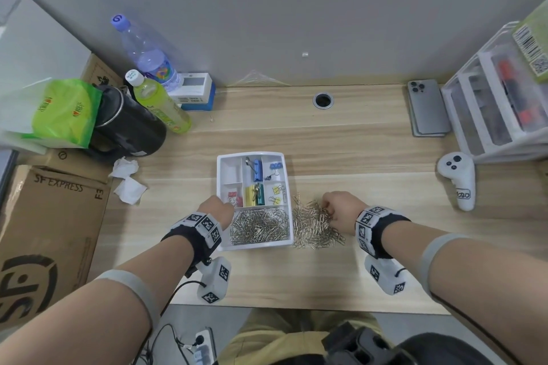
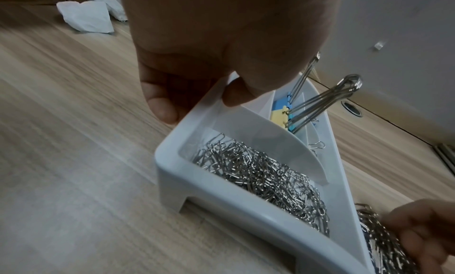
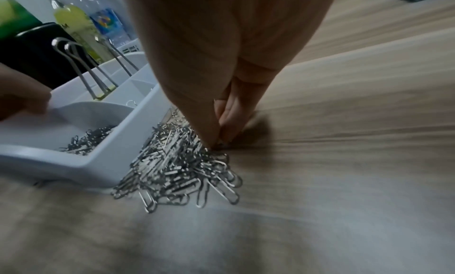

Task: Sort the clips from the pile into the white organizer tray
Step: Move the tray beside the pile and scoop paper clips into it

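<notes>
Here our right hand (image 3: 222, 122) has its fingertips pressed together, pinching into the pile of silver paper clips (image 1: 315, 224) right beneath it. Our left hand (image 2: 216, 50) pinches the near-left rim of the white organizer tray (image 2: 221, 196) — thumb inside, finger outside. The pile lies against the tray's right wall, between our hands. We judge these clips light, stiff, slippery and prone to tangle — best taken as a small pinch from the pile's loose edge.
</notes>
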`<action>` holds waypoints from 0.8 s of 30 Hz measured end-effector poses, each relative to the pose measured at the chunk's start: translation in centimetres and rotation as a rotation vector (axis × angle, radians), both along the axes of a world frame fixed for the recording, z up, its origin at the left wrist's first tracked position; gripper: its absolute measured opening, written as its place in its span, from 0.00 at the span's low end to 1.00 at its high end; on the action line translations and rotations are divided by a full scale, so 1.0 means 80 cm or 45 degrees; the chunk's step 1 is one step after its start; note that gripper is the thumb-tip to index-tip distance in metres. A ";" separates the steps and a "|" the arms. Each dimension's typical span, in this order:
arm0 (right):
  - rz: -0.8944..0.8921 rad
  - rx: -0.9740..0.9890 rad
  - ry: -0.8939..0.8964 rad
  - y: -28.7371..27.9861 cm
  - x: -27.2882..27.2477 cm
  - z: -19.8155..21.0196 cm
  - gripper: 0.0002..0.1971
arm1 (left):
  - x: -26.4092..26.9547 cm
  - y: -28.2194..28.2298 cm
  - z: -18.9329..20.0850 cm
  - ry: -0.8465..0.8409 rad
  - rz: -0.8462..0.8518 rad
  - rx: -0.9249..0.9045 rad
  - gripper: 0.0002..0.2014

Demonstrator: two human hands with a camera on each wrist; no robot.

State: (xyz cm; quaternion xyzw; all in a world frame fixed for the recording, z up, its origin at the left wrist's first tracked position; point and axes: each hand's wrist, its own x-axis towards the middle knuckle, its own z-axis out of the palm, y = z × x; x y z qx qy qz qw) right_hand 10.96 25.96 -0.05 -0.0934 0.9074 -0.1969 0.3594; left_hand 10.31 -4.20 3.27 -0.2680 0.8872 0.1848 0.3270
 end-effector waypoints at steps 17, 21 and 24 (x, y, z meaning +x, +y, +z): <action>0.120 -0.029 0.154 -0.033 0.028 -0.013 0.58 | 0.002 -0.015 -0.010 -0.025 -0.045 0.106 0.17; 0.000 -0.108 0.183 -0.039 0.031 -0.020 0.52 | 0.001 -0.014 -0.014 -0.003 -0.064 0.115 0.16; -0.002 -0.087 0.200 -0.045 0.032 -0.021 0.55 | 0.002 -0.014 -0.015 0.003 -0.081 0.123 0.17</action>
